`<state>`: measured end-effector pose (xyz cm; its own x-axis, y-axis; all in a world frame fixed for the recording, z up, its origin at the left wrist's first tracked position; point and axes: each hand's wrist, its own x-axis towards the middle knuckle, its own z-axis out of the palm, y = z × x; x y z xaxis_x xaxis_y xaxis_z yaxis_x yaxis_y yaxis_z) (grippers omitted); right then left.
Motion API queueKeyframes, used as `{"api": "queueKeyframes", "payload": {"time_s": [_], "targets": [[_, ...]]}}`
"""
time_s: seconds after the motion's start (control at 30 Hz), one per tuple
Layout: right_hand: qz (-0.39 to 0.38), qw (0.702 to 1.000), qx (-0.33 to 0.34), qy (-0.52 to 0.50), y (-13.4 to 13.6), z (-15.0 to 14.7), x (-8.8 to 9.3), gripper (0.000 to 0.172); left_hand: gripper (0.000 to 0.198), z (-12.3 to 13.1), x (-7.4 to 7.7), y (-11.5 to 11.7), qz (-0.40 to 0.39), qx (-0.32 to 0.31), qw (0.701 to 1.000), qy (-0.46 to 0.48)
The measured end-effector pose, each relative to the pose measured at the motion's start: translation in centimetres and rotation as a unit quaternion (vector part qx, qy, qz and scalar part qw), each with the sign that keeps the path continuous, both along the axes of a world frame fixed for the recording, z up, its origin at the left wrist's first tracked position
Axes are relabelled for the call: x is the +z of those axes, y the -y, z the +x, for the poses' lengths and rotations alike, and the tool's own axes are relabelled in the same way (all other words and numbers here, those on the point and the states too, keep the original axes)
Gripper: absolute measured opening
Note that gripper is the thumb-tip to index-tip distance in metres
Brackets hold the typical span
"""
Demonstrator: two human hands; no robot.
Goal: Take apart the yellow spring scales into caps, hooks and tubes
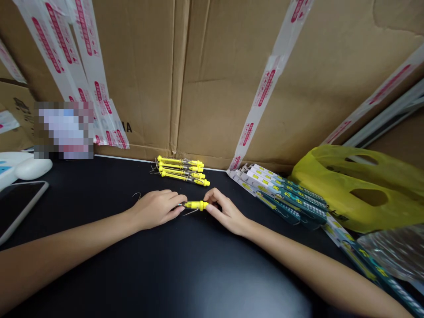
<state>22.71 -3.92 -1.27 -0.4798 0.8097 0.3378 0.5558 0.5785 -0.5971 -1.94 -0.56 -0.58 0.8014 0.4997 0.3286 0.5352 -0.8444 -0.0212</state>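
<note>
A small yellow pen-like tool (194,205) with a metal tip and thin wire lies on the black table (172,274), held at both ends. My left hand (155,208) pinches its metal end from the left. My right hand (225,211) pinches its yellow end from the right. Just beyond them, several more yellow tools (181,170) lie side by side near the cardboard wall. A thin wire hook (137,194) lies by my left hand.
A fanned stack of green and white packaging cards (285,192) lies to the right, with a yellow plastic bag (357,190) beyond it. Taped cardboard boxes (212,79) wall off the back. A tablet (18,205) and a white device (23,167) sit at the left edge.
</note>
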Motion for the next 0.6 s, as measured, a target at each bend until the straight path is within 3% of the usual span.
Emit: {"api": "queueKeyframes", "payload": {"time_s": [0.13,0.4,0.53,0.6], "targets": [[0.014,0.998,0.004,0.069,-0.25,0.06,0.13,0.029,0.026,-0.03,0.04,0.05,0.001,-0.001,1.0,-0.011],[-0.017,0.999,0.008,-0.03,-0.13,0.18,-0.75,0.014,0.023,0.01,-0.15,0.03,-0.018,0.014,1.0,-0.003],[-0.02,0.999,0.008,-0.026,-0.08,0.09,-0.42,0.021,0.023,-0.05,-0.27,0.0,-0.015,0.009,1.0,-0.002],[-0.011,1.0,0.0,0.003,-0.14,0.04,-0.08,0.016,0.024,-0.07,-0.27,0.02,-0.009,0.004,1.0,-0.004]]}}
